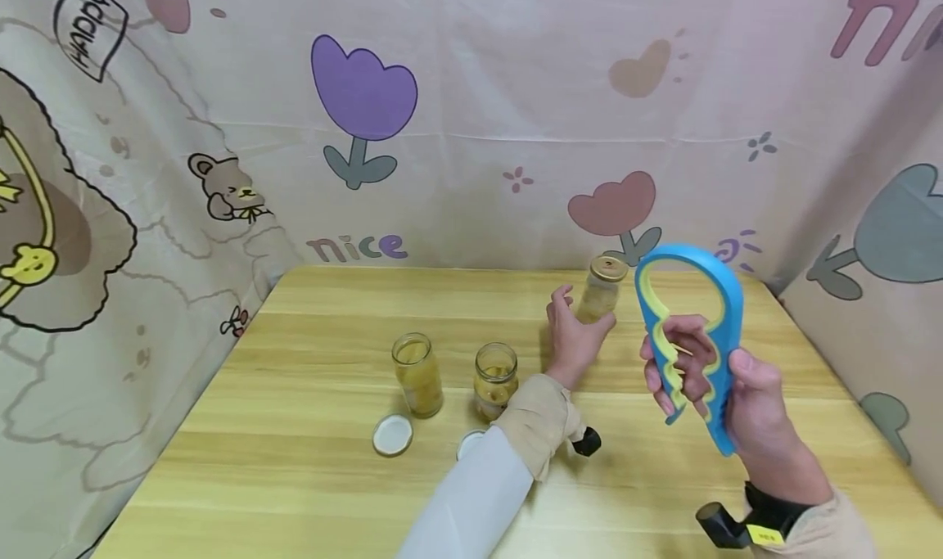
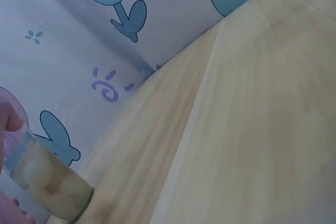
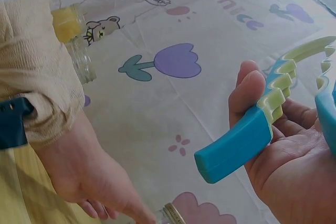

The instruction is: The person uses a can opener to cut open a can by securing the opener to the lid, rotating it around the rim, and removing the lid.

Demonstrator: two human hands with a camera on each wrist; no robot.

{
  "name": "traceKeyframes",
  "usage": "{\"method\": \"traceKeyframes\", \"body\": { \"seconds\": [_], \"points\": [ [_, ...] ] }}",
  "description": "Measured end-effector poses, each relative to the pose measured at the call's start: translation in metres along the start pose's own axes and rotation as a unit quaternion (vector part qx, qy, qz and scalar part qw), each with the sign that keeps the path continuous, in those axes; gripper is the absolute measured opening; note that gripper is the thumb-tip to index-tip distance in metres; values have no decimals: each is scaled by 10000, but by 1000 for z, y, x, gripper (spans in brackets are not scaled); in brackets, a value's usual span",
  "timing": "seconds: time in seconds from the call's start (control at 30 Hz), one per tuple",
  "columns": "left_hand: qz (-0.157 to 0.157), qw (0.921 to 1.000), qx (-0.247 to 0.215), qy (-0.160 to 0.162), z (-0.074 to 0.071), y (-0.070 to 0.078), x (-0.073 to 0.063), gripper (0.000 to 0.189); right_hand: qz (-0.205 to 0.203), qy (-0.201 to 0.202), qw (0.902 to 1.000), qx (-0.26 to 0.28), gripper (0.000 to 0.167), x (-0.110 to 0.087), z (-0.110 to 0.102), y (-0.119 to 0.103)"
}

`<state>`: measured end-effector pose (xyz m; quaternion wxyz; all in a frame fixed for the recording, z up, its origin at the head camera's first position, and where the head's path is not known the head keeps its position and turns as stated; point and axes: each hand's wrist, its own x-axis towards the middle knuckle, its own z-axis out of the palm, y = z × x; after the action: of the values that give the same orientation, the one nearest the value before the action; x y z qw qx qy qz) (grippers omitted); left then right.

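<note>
A glass jar [image 1: 599, 299] with a gold lid [image 1: 608, 268] stands upright at the back right of the table. Pale round pieces show through its glass [image 2: 52, 184] in the left wrist view. My left hand [image 1: 575, 340] reaches to this jar, thumb and fingers spread about its near side; whether they touch the glass I cannot tell. Raised above the table, my right hand [image 1: 762, 399] grips a blue jar opener [image 1: 729, 305] with a wavy yellow inner edge. The opener's handle end [image 3: 236, 148] lies across the fingers in the right wrist view.
Two lidless glass jars stand mid-table: a taller one with yellow contents [image 1: 418, 383] and a shorter one [image 1: 495, 383]. A white-lined lid [image 1: 392, 435] lies before the taller jar. Another lid [image 1: 468, 443] is partly behind the left sleeve. Printed cloth [image 1: 471, 191] hangs behind the table.
</note>
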<state>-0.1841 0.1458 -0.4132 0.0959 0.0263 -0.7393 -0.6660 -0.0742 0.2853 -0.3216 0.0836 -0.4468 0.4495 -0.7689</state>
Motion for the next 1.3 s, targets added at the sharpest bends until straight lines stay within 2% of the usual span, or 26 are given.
{"method": "traceKeyframes", "body": {
  "seconds": [0.13, 0.3, 0.4, 0.57, 0.9, 1.13, 1.3],
  "points": [
    [-14, 9999, -18, -112, 1, 0, 8, 84, 42, 33, 9998, -174, 57, 2, 1, 1],
    [49, 9999, 22, -100, 3, -3, 18, 85, -43, -25, 9998, 168, 57, 5, 2, 4],
    [37, 9998, 142, -142, 6, -5, 23, 87, -16, 25, 9998, 192, 59, 6, 2, 5],
    [-23, 9993, 349, -130, 13, -7, 27, 88, 41, 113, 9998, -128, 62, 3, 1, 5],
    [-7, 9975, 671, -205, 24, -8, 31, 87, 9, 108, 9993, -367, 62, 2, 0, 4],
    [119, 9964, 821, -189, 25, -4, 39, 88, 26, 149, 9989, -436, 63, 2, 1, 3],
    [118, 9955, 885, -309, 25, -7, 43, 89, 90, 143, 9984, -535, 63, 1, 1, 3]
  ]
}}
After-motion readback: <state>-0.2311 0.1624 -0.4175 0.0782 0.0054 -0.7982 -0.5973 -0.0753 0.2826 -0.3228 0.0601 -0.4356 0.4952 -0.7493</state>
